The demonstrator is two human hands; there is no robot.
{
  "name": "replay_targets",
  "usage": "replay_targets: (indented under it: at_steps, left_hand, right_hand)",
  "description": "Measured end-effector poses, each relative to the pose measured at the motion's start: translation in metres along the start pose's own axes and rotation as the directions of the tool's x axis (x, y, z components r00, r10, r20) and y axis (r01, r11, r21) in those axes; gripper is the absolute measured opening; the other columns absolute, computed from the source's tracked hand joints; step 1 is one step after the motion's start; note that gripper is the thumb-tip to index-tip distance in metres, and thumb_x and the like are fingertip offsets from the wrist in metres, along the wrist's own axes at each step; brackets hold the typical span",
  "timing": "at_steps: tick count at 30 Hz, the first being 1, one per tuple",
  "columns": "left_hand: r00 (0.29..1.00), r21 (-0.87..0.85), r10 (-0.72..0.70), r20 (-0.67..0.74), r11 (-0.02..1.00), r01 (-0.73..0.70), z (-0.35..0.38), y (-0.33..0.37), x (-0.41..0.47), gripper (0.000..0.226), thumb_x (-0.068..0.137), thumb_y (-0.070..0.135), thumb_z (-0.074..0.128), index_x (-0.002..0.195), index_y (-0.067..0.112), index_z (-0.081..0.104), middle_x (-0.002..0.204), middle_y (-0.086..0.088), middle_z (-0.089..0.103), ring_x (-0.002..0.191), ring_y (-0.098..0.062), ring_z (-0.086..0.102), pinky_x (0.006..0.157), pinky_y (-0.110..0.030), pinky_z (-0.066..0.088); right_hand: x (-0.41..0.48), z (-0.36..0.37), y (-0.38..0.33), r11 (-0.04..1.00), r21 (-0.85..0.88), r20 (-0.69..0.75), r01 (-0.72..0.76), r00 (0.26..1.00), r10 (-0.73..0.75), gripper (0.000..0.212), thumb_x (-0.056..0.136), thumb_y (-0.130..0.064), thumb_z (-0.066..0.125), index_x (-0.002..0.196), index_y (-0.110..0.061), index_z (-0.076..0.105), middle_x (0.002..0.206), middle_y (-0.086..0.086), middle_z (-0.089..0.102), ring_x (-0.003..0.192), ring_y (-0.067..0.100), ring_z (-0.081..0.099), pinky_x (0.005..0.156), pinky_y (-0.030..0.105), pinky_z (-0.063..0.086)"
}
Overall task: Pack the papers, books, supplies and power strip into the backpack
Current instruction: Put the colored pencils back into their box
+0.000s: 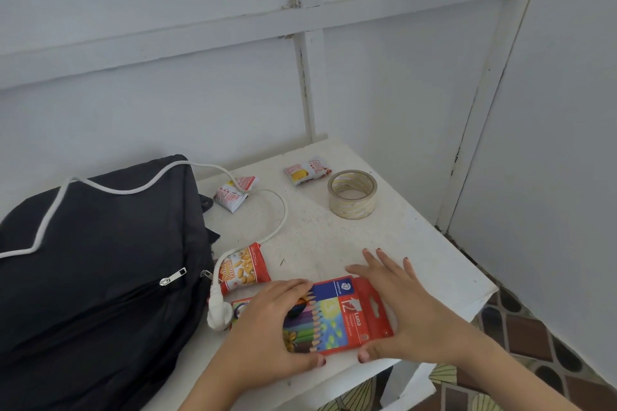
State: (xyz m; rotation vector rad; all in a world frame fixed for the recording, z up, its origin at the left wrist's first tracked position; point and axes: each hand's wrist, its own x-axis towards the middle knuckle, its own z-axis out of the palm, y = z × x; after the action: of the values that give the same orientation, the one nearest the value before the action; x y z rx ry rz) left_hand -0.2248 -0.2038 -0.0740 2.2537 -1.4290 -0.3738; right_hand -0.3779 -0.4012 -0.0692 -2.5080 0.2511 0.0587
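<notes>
A red box of coloured pencils [347,314] lies flat near the front edge of the white table [334,240]. My left hand [267,327] grips its left end, fingers over the far edge and thumb at the near edge. My right hand [400,310] touches its right end with the thumb at the near corner and straight fingers spread over the table beyond. The black backpack [100,277] lies on the left, its zip pulls facing the box. A white power cord [277,207] runs over the backpack and loops to a white plug [218,314] beside my left hand.
A roll of clear tape [353,193] stands at the back right. A peanut packet [245,272] lies by the plug, and two small red-and-white packets [233,193] [307,170] lie further back. Another flat printed pack [238,305] peeks out under my left hand. White walls enclose the table's corner.
</notes>
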Motion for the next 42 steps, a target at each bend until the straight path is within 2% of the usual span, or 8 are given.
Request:
replay_targets:
  at_steps: [10, 18, 22, 26, 33, 37, 39, 42]
  left_hand:
    - [0.999, -0.112, 0.041, -0.002, 0.993, -0.041, -0.017, 0.010, -0.011, 0.093, 0.054, 0.072, 0.071, 0.131, 0.058, 0.023, 0.133, 0.042, 0.021, 0.129, 0.011, 0.025, 0.108, -0.026, 0.033]
    - [0.999, -0.090, 0.031, 0.005, 0.995, -0.031, -0.067, 0.012, -0.014, 0.093, 0.045, 0.059, 0.083, 0.124, 0.055, 0.034, 0.120, 0.044, 0.030, 0.116, 0.012, 0.036, 0.097, -0.016, 0.038]
    - [0.992, 0.118, 0.124, -0.033, 0.986, -0.119, -0.096, 0.009, -0.010, 0.093, 0.043, 0.064, 0.078, 0.125, 0.054, 0.035, 0.121, 0.041, 0.032, 0.117, 0.015, 0.027, 0.096, -0.007, 0.022]
    - [0.987, 0.223, 0.157, -0.028, 0.964, -0.147, -0.120, -0.014, -0.015, 0.097, 0.043, 0.068, 0.075, 0.129, 0.047, 0.038, 0.123, 0.033, 0.039, 0.119, 0.008, 0.033, 0.102, -0.006, 0.011]
    - [0.977, 0.224, 0.211, 0.014, 0.952, -0.209, -0.145, -0.056, -0.044, 0.097, 0.045, 0.067, 0.076, 0.132, 0.045, 0.040, 0.126, 0.032, 0.039, 0.123, 0.013, 0.031, 0.109, -0.010, -0.004]
    - [0.974, 0.227, 0.225, 0.023, 0.948, -0.224, -0.158, -0.085, -0.058, 0.097, 0.044, 0.068, 0.076, 0.131, 0.043, 0.042, 0.129, 0.030, 0.041, 0.125, 0.013, 0.030, 0.111, -0.011, -0.004]
    - [0.970, 0.225, 0.239, 0.032, 0.944, -0.240, -0.162, -0.094, -0.067, 0.097, 0.047, 0.069, 0.075, 0.133, 0.047, 0.036, 0.134, 0.031, 0.035, 0.130, 0.014, 0.022, 0.111, -0.011, -0.006]
    - [0.978, 0.217, 0.207, 0.016, 0.954, -0.206, -0.164, -0.110, -0.077, 0.100, 0.054, 0.072, 0.069, 0.137, 0.055, 0.014, 0.145, 0.037, 0.010, 0.135, 0.014, -0.002, 0.111, -0.015, -0.009]
  right_hand:
    - [-0.008, -0.013, -0.024, 0.980, -0.046, -0.173, 0.192, 0.965, -0.197, 0.071, 0.066, -0.066, 0.065, 0.129, -0.057, 0.034, 0.133, -0.032, 0.025, 0.122, -0.020, 0.021, 0.112, 0.011, 0.001]
    - [-0.020, -0.030, -0.047, 0.982, 0.046, -0.367, 0.181, 0.918, -0.152, 0.066, 0.059, -0.062, 0.071, 0.121, -0.056, 0.049, 0.132, -0.030, 0.037, 0.124, 0.000, 0.039, 0.097, 0.019, 0.038]
    - [-0.012, -0.031, -0.063, 0.992, -0.023, -0.255, 0.124, 0.959, -0.126, 0.078, 0.062, -0.066, 0.068, 0.127, -0.066, 0.025, 0.129, -0.038, 0.021, 0.128, -0.010, 0.021, 0.101, 0.010, 0.020]
    - [0.004, -0.018, -0.090, 0.973, -0.209, -0.160, 0.102, 0.978, -0.137, 0.085, 0.064, -0.080, 0.053, 0.130, -0.069, 0.000, 0.135, -0.028, 0.009, 0.126, -0.021, -0.011, 0.106, 0.017, -0.025]
    - [0.041, 0.017, -0.144, 0.948, -0.290, -0.180, 0.133, 0.965, -0.191, 0.087, 0.070, -0.079, 0.050, 0.138, -0.061, -0.002, 0.154, -0.011, 0.015, 0.142, 0.006, 0.003, 0.109, 0.038, -0.026]
    - [0.054, 0.041, -0.168, 0.972, -0.186, -0.180, 0.141, 0.968, -0.175, 0.082, 0.071, -0.074, 0.053, 0.137, -0.063, 0.006, 0.147, -0.014, 0.025, 0.133, 0.004, 0.022, 0.116, 0.030, 0.003]
    - [0.056, 0.054, -0.178, 0.973, -0.191, -0.267, 0.131, 0.947, -0.180, 0.076, 0.069, -0.071, 0.055, 0.137, -0.057, 0.025, 0.142, -0.010, 0.037, 0.124, 0.006, 0.038, 0.105, 0.024, 0.031]
    - [0.058, 0.075, -0.193, 0.971, -0.234, -0.431, 0.047, 0.890, -0.147, 0.069, 0.061, -0.069, 0.059, 0.126, -0.047, 0.052, 0.124, -0.005, 0.056, 0.104, 0.011, 0.058, 0.083, 0.020, 0.047]
